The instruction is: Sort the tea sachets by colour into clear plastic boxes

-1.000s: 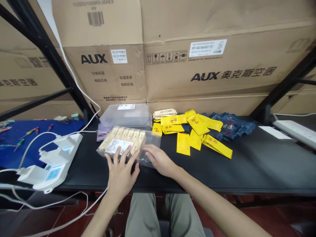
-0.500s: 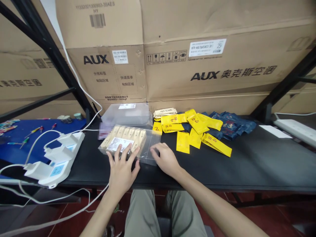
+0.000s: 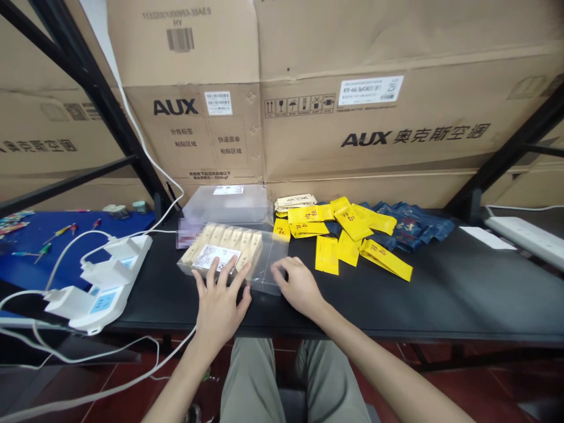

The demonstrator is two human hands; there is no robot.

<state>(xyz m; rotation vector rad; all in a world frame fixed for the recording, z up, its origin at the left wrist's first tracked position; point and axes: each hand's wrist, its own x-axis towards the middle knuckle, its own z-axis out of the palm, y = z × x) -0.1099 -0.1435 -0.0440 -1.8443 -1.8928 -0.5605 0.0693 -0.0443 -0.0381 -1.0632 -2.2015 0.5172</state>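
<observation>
A clear plastic box (image 3: 269, 264) lies on the black table, with a row of several beige packets (image 3: 227, 238) in its left part and a white label (image 3: 217, 257) on top. The fingers of my left hand (image 3: 222, 296) are spread over the box's front edge and the label. At the box's right end is my right hand (image 3: 299, 285), its thumb and index finger pressed close together at the clear edge. Whatever is between those fingertips is too small to make out.
Behind the box sits another clear plastic box (image 3: 227, 205). Yellow packets (image 3: 326, 254) and dark blue packets (image 3: 414, 226) are piled to the right. A white power strip (image 3: 103, 294) with plugs and cables lies left, near a blue mat (image 3: 26, 270).
The view has shifted slightly. Both hands stay in nearly the same places on the box.
</observation>
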